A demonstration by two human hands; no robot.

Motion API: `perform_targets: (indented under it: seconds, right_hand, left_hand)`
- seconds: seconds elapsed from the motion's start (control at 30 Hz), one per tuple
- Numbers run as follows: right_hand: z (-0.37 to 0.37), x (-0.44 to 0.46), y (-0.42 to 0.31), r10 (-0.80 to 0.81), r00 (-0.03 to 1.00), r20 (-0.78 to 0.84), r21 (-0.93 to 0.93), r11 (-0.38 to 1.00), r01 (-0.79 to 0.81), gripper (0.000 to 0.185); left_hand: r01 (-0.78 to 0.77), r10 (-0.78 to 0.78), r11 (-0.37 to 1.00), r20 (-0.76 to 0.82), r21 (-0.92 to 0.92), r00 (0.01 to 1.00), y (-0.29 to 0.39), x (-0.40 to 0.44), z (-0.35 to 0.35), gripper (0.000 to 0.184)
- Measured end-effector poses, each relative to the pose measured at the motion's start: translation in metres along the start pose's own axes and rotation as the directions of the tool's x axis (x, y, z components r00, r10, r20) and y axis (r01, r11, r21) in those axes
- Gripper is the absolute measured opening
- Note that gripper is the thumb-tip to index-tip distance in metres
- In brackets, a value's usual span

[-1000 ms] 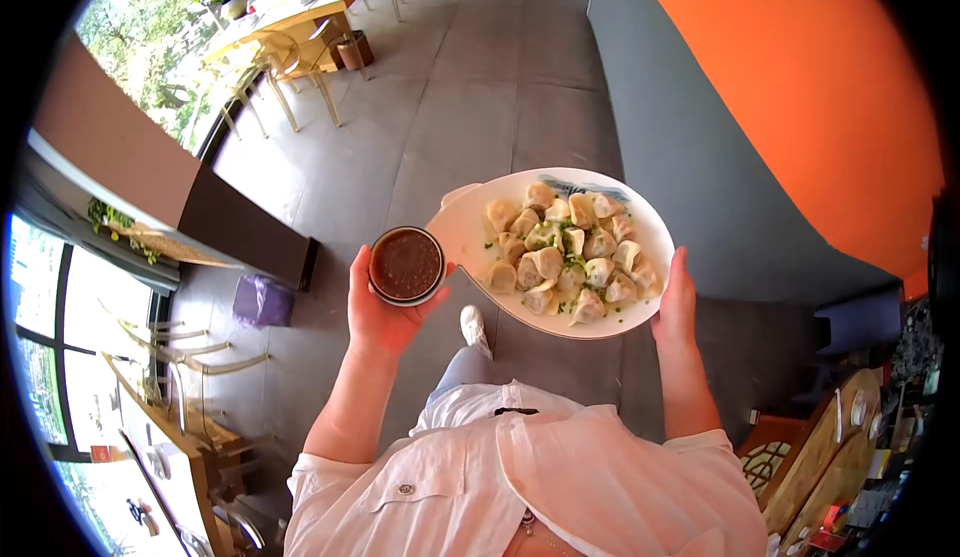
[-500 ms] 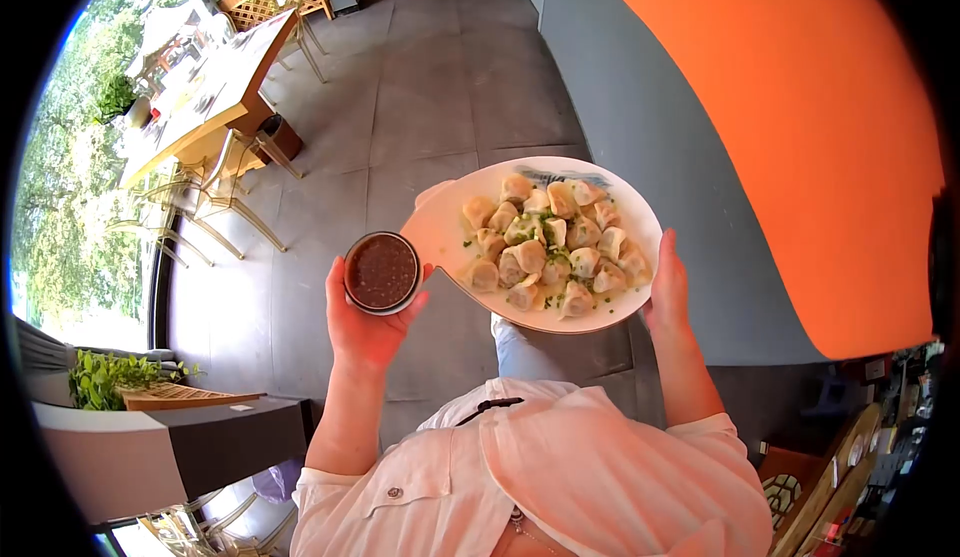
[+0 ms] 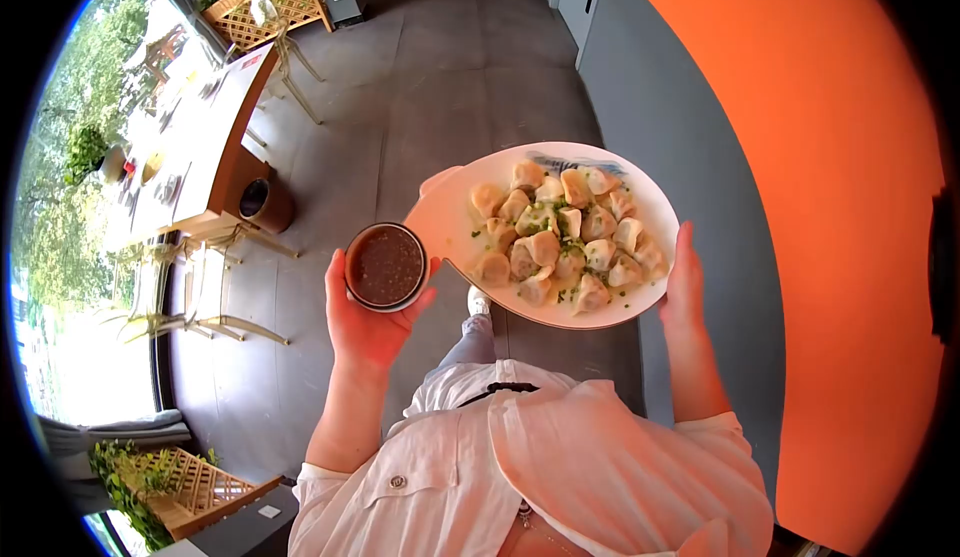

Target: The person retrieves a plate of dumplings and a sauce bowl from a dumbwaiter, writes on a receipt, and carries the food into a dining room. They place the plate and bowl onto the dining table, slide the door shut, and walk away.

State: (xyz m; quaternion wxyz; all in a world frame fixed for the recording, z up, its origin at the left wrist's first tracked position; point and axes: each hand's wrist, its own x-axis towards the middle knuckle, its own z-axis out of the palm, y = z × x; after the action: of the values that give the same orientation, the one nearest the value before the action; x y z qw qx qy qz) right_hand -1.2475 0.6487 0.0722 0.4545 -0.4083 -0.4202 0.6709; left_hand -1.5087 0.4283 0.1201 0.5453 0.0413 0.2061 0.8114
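My left hand [image 3: 368, 329] is wrapped around a small round bowl [image 3: 424, 257] of dark brown sauce [image 3: 387, 265], held upright. Against the bowl's right side lies the narrow, tail-like end of a large white plate [image 3: 447, 225]. Dumplings [image 3: 540, 247] sprinkled with chopped green herbs cover most of the plate, and a blue pattern shows near its far rim. My right hand [image 3: 684, 282] grips the plate's right edge, its thumb along the rim and the other fingers mostly hidden underneath. Both dishes are at waist height above the floor.
Left, by the window, stands a long wooden table [image 3: 232, 122] with tableware, clear chairs [image 3: 215, 325] and a dark bin [image 3: 266, 204]. A grey and orange wall [image 3: 840, 207] runs along the right. Lattice planters [image 3: 275, 19] stand far ahead and at the lower left. Dark tiled floor [image 3: 430, 87] stretches ahead.
I have walked forward: table, chairs and bin have come closer, and the lower-left planter has slid down the view. The plate appears slightly further right; both hands keep their holds.
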Motion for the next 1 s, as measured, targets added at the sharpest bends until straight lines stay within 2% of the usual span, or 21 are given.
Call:
perform_targets:
  seconds: [0.07,0.17,0.23,0.33,0.47,0.73,0.83,1.0]
  right_hand:
    - [0.008,0.016,-0.006,0.007,0.999,0.048,0.060,0.998,-0.010,0.056]
    - [0.023,0.036,0.002,0.001,0.999,-0.048,0.067,0.998,0.002,0.056]
    - [0.032,0.053,-0.004,0.005,0.997,-0.080,0.068,0.998,0.001,0.056]
    - [0.046,0.085,-0.010,0.016,0.997,-0.078,0.025,1.000,-0.014,0.057]
    - [0.062,0.126,-0.010,-0.026,0.999,-0.037,0.088,0.996,0.030,0.056]
    - [0.083,0.204,-0.012,-0.022,0.999,-0.023,0.048,0.999,0.023,0.056]
    - [0.090,0.228,-0.014,-0.035,0.998,-0.055,0.027,0.999,0.036,0.057]
    - [0.108,0.258,-0.025,-0.011,0.989,-0.149,0.138,0.990,0.031,0.055]
  left_hand:
    - [0.027,-0.027,1.000,0.029,0.001,0.999,0.009,0.024,0.003,0.056]
    - [0.064,-0.064,0.998,0.049,-0.005,0.997,0.025,0.055,0.006,0.056]
    - [0.054,-0.054,0.999,0.005,0.001,0.999,0.033,0.078,0.011,0.055]
    - [0.049,-0.050,0.998,0.028,0.028,0.998,0.043,0.110,0.012,0.055]
    - [0.039,-0.041,0.998,0.051,0.040,0.998,0.055,0.150,0.022,0.054]
    - [0.035,-0.035,0.997,-0.002,0.073,0.999,0.070,0.224,0.033,0.055]
    - [0.066,-0.067,0.995,0.012,0.070,0.998,0.075,0.254,0.040,0.055]
    - [0.100,-0.107,0.985,0.042,0.138,0.993,0.087,0.319,0.058,0.054]
